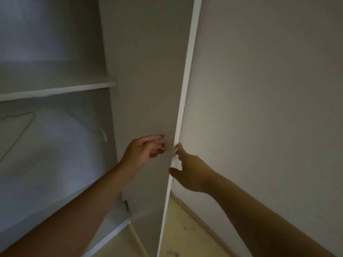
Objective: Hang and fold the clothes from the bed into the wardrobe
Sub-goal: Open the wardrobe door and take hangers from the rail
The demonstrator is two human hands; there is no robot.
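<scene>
Two hands on the wardrobe door (148, 89)
Left hand (143, 151) touches its inside, fingers loose and straight; right hand (191, 171) curls round its edge. Blurry hangers (18, 125) hang left of the door.

Wall (269, 89): plain, pale, fills right of view, dim, brighter patch at mid-height | Skirting board (200, 222): pale strip along the wall foot, meets the floor | Floor (181, 238): yellowish, smooth, a few dark specks, seen at lower centre.
</scene>
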